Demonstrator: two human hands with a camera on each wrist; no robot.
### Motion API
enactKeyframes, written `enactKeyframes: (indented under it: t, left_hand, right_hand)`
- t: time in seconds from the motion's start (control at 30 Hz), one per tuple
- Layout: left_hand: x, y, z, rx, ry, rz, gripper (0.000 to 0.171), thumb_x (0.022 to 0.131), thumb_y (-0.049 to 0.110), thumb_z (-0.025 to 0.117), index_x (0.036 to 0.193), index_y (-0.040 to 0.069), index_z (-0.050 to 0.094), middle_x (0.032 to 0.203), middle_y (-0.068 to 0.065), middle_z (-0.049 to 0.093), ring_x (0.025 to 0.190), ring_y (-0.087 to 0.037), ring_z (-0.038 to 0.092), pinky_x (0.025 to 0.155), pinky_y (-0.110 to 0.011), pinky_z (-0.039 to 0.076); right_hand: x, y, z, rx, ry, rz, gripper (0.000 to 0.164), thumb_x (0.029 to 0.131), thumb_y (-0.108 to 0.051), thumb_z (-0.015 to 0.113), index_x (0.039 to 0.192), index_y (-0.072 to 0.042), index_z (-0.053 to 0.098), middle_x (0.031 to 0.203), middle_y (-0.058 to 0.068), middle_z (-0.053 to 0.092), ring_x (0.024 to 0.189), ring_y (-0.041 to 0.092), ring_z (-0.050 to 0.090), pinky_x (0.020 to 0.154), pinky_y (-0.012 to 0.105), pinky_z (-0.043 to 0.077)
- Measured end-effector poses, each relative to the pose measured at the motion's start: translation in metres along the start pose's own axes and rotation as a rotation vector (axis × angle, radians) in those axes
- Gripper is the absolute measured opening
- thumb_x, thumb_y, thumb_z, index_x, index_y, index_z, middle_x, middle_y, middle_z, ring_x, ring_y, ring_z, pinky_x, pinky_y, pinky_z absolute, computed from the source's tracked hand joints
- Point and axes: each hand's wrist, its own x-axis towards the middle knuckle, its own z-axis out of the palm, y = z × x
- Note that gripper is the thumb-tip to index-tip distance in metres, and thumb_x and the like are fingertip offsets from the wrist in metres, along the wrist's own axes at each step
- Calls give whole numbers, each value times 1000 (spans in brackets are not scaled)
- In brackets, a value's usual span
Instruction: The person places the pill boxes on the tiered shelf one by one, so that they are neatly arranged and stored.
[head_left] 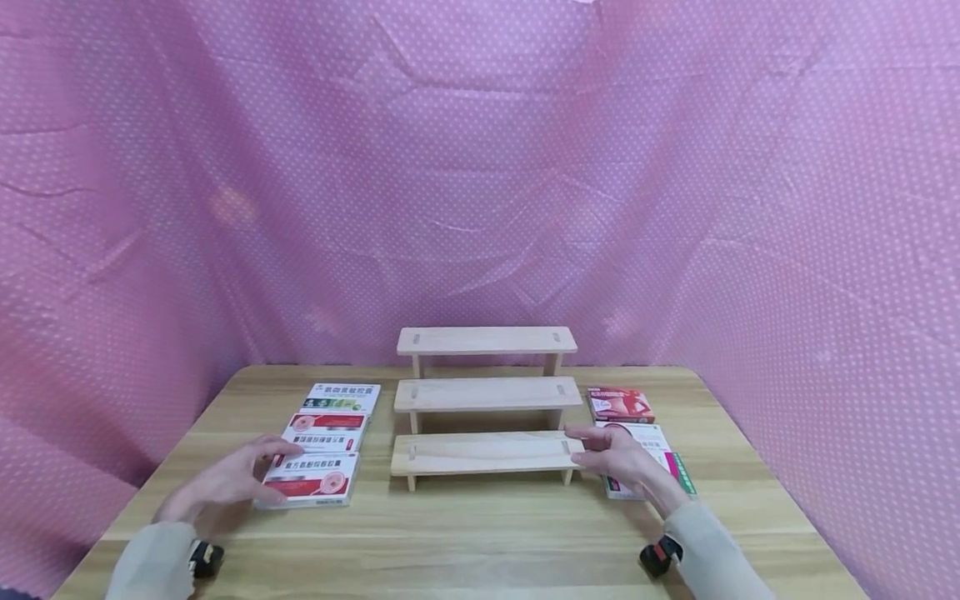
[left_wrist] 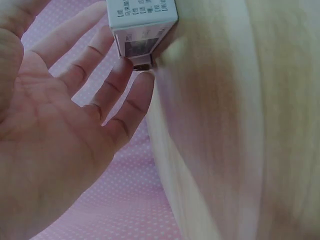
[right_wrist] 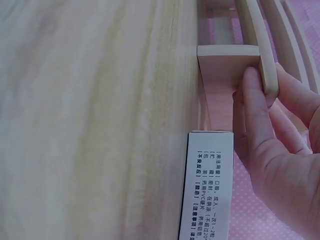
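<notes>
A three-step wooden display stand (head_left: 487,450) stands in the middle of the table. My right hand (head_left: 618,458) grips the right end of its lowest step; in the right wrist view, fingers (right_wrist: 255,95) lie on both faces of the board (right_wrist: 268,65). At the left, my left hand (head_left: 232,479) is at the nearest red-and-white medicine box (head_left: 311,482), its fingers loosely extended. In the left wrist view, the fingertips (left_wrist: 140,85) come right to the end of a medicine box (left_wrist: 142,20).
Behind the nearest left box lie another red-and-white box (head_left: 324,429) and a white-and-green box (head_left: 341,397). Right of the stand are a red box (head_left: 622,404) and a white box (head_left: 651,435), partly behind my hand. Pink dotted cloth (head_left: 480,167) surrounds the wooden table (head_left: 465,542).
</notes>
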Motion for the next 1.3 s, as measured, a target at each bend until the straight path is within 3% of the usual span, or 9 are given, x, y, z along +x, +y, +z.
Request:
enactKeyframes:
  t: [0.2,0.3,0.4,0.53,0.63,0.73,0.87,1.13,1.3]
  left_hand:
    - [-6,2,-1,-31,-52,-21,84,61,20,87,137,8,54,150,-37,24,133,-60,24,100,-80,20]
    - [-6,2,0,-6,-56,3,86,60,19,88,137,7,53,146,-37,31,129,-56,34,102,-75,27]
    - [-4,3,0,13,-52,11,86,58,19,88,135,9,52,141,-33,41,121,-43,45,101,-54,39]
    - [-4,8,0,2,-46,-17,89,59,17,88,138,8,48,136,-28,47,115,-35,49,95,-41,42]
    - [-5,12,-1,-23,-53,-55,93,61,17,88,142,7,44,134,-27,47,112,-33,52,90,-38,46]
    - [-3,16,-4,-51,-70,-46,93,64,16,86,144,3,41,126,-24,53,104,-27,55,83,-29,46]
    - [0,23,-8,-62,-71,-31,91,67,16,85,144,0,39,116,-19,56,99,-25,56,80,-30,47]
    - [9,35,-16,-104,-42,-65,95,68,19,85,148,3,35,122,-23,54,103,-28,56,81,-31,50]
    - [16,45,-25,-61,10,-15,92,70,22,85,146,2,39,124,-23,54,102,-27,57,80,-28,50]
  right_hand:
    - [2,2,-1,37,-15,8,56,86,-14,75,137,-4,56,138,22,54,108,18,60,87,32,58]
    - [1,1,-2,51,-22,4,56,86,-13,74,137,-3,55,138,23,53,105,18,62,88,34,58]
    - [0,1,-4,49,-20,3,56,86,-14,74,137,-3,55,138,23,53,106,17,61,88,34,58]
    - [1,2,-4,54,-20,7,55,86,-13,74,137,-3,55,139,23,52,108,17,60,89,33,58]
    - [2,2,-3,58,-15,14,55,85,-12,75,136,-4,56,139,22,52,109,18,59,88,32,58]
    - [2,1,-3,52,-13,13,55,85,-13,75,136,-4,56,140,23,51,112,19,58,87,31,58]
    - [0,3,-3,76,-19,26,56,85,-12,75,137,-4,55,138,23,52,107,18,60,85,31,59]
    - [0,3,-3,171,-53,55,58,88,-6,71,141,0,49,118,17,60,92,15,65,81,28,60]
    - [1,0,-3,172,-62,69,60,87,-7,72,142,-2,49,122,19,57,96,17,65,86,34,60]
